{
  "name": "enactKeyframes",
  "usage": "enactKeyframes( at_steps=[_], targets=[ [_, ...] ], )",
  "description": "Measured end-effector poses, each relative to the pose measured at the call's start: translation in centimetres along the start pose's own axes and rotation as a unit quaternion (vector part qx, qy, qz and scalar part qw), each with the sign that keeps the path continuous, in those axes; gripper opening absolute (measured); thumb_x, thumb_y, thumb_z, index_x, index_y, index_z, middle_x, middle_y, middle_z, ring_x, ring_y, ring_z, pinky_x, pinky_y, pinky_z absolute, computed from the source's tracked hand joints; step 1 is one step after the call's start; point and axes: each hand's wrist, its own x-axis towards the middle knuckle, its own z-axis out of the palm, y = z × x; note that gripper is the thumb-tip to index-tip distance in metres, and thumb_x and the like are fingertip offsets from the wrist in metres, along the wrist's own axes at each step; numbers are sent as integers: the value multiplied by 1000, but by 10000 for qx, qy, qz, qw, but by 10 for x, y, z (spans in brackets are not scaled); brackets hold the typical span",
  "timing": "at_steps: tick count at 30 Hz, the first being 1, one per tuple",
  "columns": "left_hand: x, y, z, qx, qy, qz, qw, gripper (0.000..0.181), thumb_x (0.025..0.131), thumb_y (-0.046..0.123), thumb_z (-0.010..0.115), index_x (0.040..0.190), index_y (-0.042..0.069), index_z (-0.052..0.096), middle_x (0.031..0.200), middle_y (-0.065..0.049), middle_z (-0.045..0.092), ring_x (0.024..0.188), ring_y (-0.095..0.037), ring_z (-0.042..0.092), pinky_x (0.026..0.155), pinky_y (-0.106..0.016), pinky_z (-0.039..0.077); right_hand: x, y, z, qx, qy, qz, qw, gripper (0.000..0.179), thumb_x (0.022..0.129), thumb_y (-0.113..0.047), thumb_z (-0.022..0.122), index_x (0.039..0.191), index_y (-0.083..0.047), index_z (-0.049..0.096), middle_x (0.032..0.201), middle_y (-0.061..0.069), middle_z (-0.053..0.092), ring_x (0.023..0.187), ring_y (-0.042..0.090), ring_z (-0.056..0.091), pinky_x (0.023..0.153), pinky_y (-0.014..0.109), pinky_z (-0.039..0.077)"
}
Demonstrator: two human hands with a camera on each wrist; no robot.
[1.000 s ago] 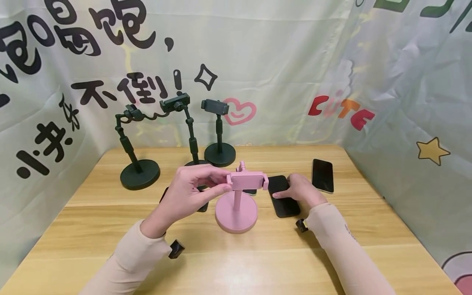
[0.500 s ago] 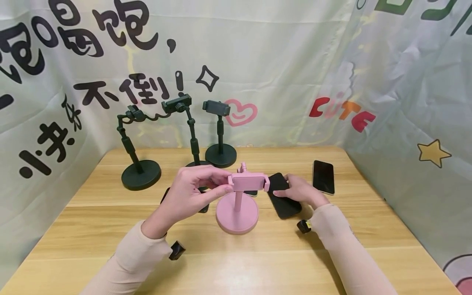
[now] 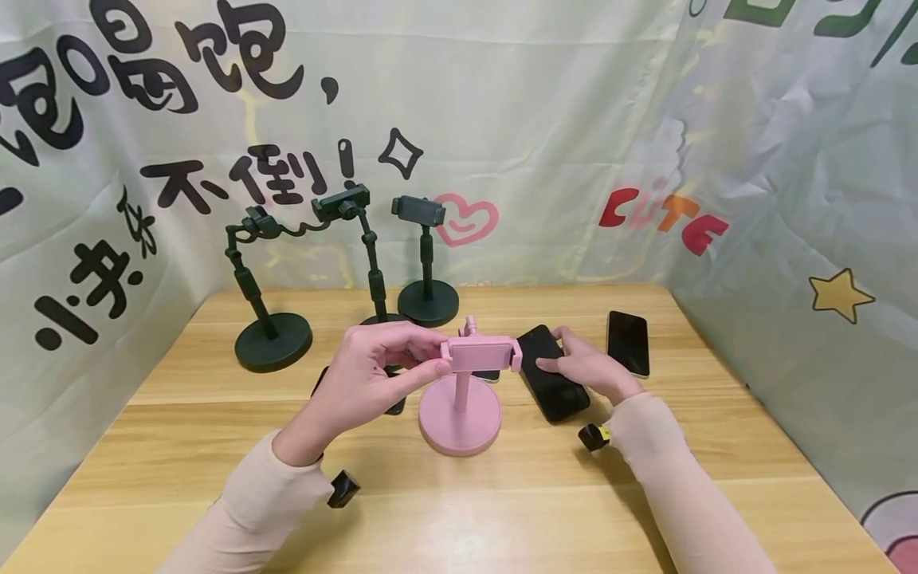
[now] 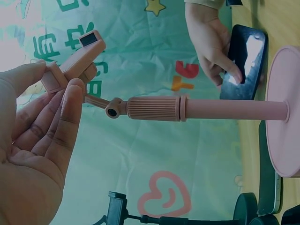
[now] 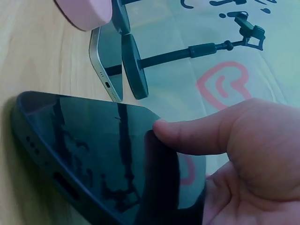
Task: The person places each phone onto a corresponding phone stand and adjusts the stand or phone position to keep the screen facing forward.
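Observation:
A pink phone stand (image 3: 460,414) with a round base stands upright mid-table. My left hand (image 3: 373,371) pinches the left end of its clamp (image 3: 482,353) between thumb and fingers, as the left wrist view also shows. To the right of the stand, my right hand (image 3: 591,367) grips a black smartphone (image 3: 552,383), thumb on the screen and the other fingers mostly hidden at its far edge. In the right wrist view this smartphone (image 5: 108,154) is tilted, its glossy screen reflecting a stand. Nothing sits in the pink clamp.
Several dark green phone stands (image 3: 272,341) stand at the back left. Another smartphone (image 3: 627,343) lies at the right. One phone (image 5: 105,61) lies behind the pink stand, and a further phone (image 3: 395,403) is partly hidden under the left hand. A printed cloth (image 3: 545,143) hangs behind the table.
The right hand has closed on the black smartphone and tilted it up off the table, turning it slightly. My left hand keeps its pinch on the pink clamp.

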Motion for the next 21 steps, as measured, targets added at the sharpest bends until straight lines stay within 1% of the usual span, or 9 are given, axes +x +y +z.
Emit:
enactKeyframes(
  at_steps=[2, 3, 5, 7, 11, 15, 18, 21],
  targets=[
    [-1, 0, 0, -18, -5, -3, 10000, 21, 92, 7, 85, 113, 9, 81, 94, -3, 79, 79, -11, 74, 72, -30, 66, 0, -2, 0, 157, 16, 17, 9999, 65, 109, -35, 64, 153, -4, 29, 131, 24, 46, 134, 43, 47, 113, 60, 43],
    [-1, 0, 0, -14, -6, -10, 10000, 21, 92, 7, 85, 113, 9, 81, 94, -3, 79, 79, -11, 74, 72, -30, 66, 0, -2, -1, 219, 34, 10, 9998, 66, 109, -36, 63, 154, -5, 27, 140, 28, 44, 139, 46, 45, 115, 63, 41],
    [-1, -1, -1, 17, -9, -24, 10000, 22, 92, 7, 85, 113, 9, 81, 93, -2, 79, 79, -11, 74, 71, -30, 67, 0, -4, -1, 369, 75, -25, 9993, 68, 109, -38, 62, 156, -6, 24, 157, 34, 35, 148, 50, 40, 120, 66, 38],
    [-1, -1, -1, 43, -19, -22, 10000, 22, 92, 7, 85, 113, 9, 81, 93, -2, 79, 78, -10, 74, 71, -30, 67, 1, -4, -1, 474, 135, -48, 9988, 71, 110, -39, 61, 158, -6, 21, 167, 35, 26, 155, 53, 31, 123, 69, 34],
    [-1, -1, -1, 78, -33, -41, 10000, 22, 92, 8, 85, 114, 10, 81, 93, -1, 78, 78, -10, 74, 70, -30, 67, 2, -3, -1, 595, 164, -100, 9980, 78, 109, -41, 62, 161, -6, 15, 174, 36, 11, 162, 55, 15, 127, 71, 27],
    [-1, -1, -1, 89, -43, -76, 9999, 21, 93, 9, 85, 113, 10, 81, 93, -1, 78, 78, -10, 74, 70, -30, 66, 2, -3, -1, 641, 178, -165, 9976, 86, 109, -41, 63, 166, -6, 9, 176, 34, 3, 164, 54, 7, 129, 71, 23],
    [-1, -1, -1, 103, -44, -103, 9999, 21, 93, 10, 85, 113, 11, 81, 93, -1, 78, 78, -10, 73, 69, -30, 66, 2, -4, -1, 716, 175, -238, 9970, 96, 108, -41, 63, 170, -5, -2, 178, 29, -7, 165, 52, 0, 131, 69, 18],
    [-1, 0, -1, 107, -47, -102, 9999, 21, 93, 10, 85, 113, 11, 81, 93, -1, 78, 77, -10, 73, 69, -30, 66, 2, -4, -1, 800, 223, -252, 9962, 104, 109, -42, 61, 170, -7, -15, 179, 23, -15, 166, 49, -5, 133, 66, 12]
  ],
)
